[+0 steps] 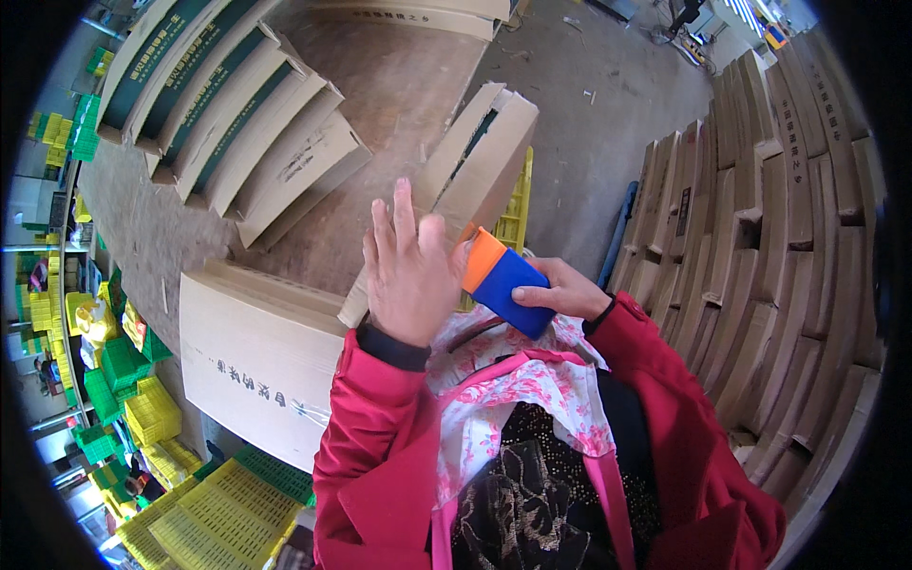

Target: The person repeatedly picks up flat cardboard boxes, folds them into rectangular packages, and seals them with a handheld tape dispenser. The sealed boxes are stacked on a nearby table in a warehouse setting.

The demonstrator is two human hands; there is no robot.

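My right hand (570, 291) grips a blue and orange plastic tool (509, 292), which looks like a packing-tape dispenser. Its orange end points at a tilted cardboard carton (491, 160) in front of me, and any tape roll is hidden. My left hand (412, 274) is raised palm-down over the carton's near end, fingers apart and holding nothing. Whether it touches the cardboard, I cannot tell. A dark slit runs along the carton's top where two flaps meet. Below my wrists hangs a floral apron (527, 385).
Several folded cartons (263, 135) lean in a row at upper left on a brown worktop (385, 92). A printed carton (263, 377) stands at near left. Flat cartons (755, 235) are stacked high on the right. Yellow crates (221, 513) sit at lower left.
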